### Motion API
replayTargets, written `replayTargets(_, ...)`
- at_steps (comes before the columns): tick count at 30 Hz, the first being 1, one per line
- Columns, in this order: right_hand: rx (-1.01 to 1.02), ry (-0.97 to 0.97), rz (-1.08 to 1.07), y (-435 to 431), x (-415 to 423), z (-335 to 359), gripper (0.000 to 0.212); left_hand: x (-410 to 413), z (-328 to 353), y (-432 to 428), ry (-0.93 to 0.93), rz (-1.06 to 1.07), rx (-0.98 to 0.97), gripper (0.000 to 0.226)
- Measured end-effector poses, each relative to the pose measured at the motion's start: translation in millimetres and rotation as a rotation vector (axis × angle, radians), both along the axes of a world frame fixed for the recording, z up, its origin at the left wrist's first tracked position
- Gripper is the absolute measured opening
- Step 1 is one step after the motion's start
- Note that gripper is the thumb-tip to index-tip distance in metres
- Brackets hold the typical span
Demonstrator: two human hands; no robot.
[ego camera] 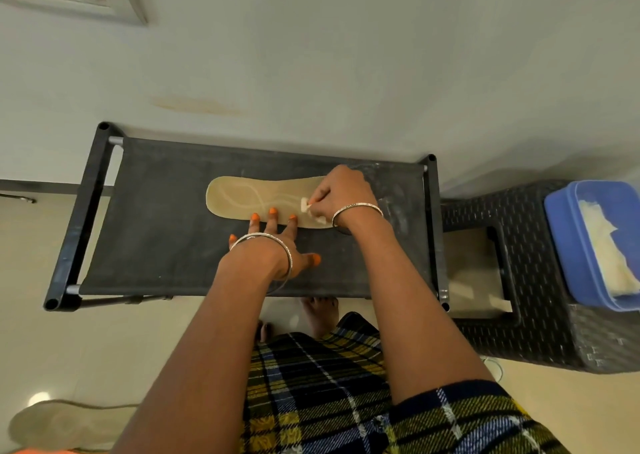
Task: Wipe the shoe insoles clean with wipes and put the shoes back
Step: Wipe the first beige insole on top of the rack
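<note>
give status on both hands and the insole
Left hand flat, fingertips pinning insole on black rack. Right hand pinching wipe at insole's right end. No obstruction seen.

Nothing readable here, no text, brand or number on anything. Closest is the curvy line pressed into the insole (242,197), toward 12 o'clock on the rack (156,228), and that's just a pattern, not letters.
</note>
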State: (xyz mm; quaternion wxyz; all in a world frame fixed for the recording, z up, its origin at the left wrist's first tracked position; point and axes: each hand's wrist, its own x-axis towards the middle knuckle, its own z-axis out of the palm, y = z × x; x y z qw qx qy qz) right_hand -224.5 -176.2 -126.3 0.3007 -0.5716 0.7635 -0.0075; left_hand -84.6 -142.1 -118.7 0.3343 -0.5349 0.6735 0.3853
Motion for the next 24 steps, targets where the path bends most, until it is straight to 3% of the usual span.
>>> replayTargets(2,0.013,0.006,0.048,2,1,2,0.009,0,0,0,0.000,-0.003,-0.004,0.088)
replayTargets(6,-0.211,0.043,-0.158,3,-2,-4,0.005,-1,-2,0,-0.007,-0.002,-0.002,0.089)
replayTargets(12,0.044,-0.004,0.120,1,1,3,0.008,-1,0,-1,-0.004,-0.004,0.001,0.088)
replayTargets(16,-0.184,0.040,-0.091,1,-1,-2,0.007,-2,-1,-2,-0.006,-0.001,0.000,0.089)
replayTargets(24,-0.202,0.062,-0.043,1,9,-1,0.011,-2,3,-1,-0.001,-0.004,-0.006,0.088)
